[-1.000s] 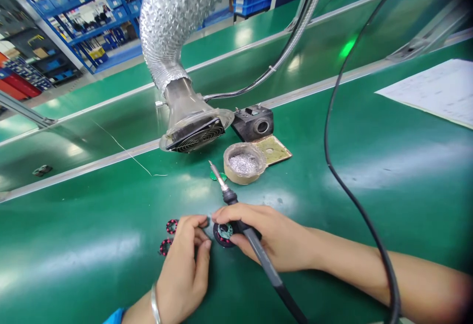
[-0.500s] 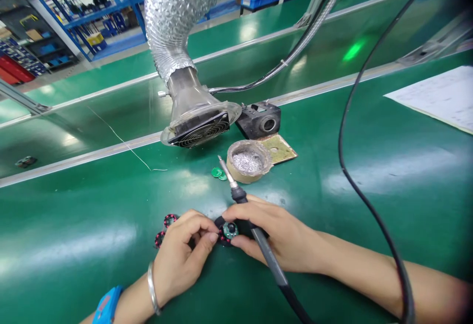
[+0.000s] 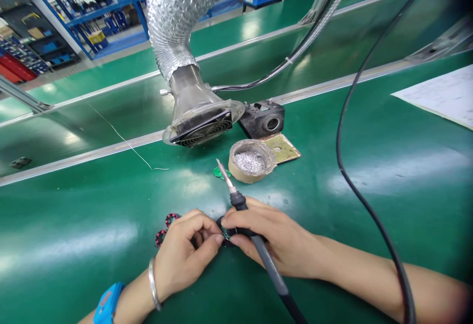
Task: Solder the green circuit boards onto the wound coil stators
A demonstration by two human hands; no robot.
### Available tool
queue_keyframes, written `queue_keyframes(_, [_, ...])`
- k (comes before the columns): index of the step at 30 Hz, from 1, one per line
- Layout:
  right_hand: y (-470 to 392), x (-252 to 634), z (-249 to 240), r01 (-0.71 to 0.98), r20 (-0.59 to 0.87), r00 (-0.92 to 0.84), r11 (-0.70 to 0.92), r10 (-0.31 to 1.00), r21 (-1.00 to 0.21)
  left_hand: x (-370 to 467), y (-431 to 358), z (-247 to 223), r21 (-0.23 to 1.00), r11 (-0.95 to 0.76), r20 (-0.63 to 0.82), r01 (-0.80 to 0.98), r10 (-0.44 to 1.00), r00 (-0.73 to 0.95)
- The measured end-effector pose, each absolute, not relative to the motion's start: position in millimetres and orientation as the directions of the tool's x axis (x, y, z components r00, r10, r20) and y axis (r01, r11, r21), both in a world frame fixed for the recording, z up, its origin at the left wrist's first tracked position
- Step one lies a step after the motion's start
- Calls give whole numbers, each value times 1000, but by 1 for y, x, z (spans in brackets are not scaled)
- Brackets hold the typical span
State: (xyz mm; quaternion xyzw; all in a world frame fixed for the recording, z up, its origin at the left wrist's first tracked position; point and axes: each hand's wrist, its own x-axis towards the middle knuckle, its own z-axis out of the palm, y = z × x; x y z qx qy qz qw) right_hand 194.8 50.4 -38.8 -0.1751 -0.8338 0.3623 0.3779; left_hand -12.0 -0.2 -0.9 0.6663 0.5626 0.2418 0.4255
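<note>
On the counter [image 3: 74, 250], we seemingly align a round part [image 3: 225, 234], left fingers [image 3: 209, 251] pinching it, right fingers [image 3: 244, 219] clamping the soldering iron [image 3: 263, 251]; steadiness matters next.

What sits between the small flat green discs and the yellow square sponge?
In the head view, a round tan bowl holding silvery bits lies between them.

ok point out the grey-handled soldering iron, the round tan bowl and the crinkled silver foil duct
Grey-handled soldering iron [image 3: 266, 260], head view: its handle
Round tan bowl [image 3: 242, 172], head view: its outer wall
Crinkled silver foil duct [image 3: 170, 23], head view: its middle
</note>
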Motion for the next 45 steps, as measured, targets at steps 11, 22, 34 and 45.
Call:
queue_keyframes(11, [44, 191, -37, -44, 673, -552, 789, 493, -613, -7, 4, -2, 861, 82, -210, 501, 956, 205])
queue_keyframes(22, [40, 198, -32, -51, 612, -565, 717, 553, -695, -19, 0, -5, 762, -235, -1, 604, 932, 363])
queue_keyframes(34, [28, 221, 9, 232, 606, -487, 762, 629, -604, -19, 0, -5, 739, -249, 16, 626, 936, 353])
queue_keyframes(45, [11, 214, 10, 251, 519, -480, 677, 707, -692, -17, 0, -7, 740, -253, 34, 624, 940, 340])
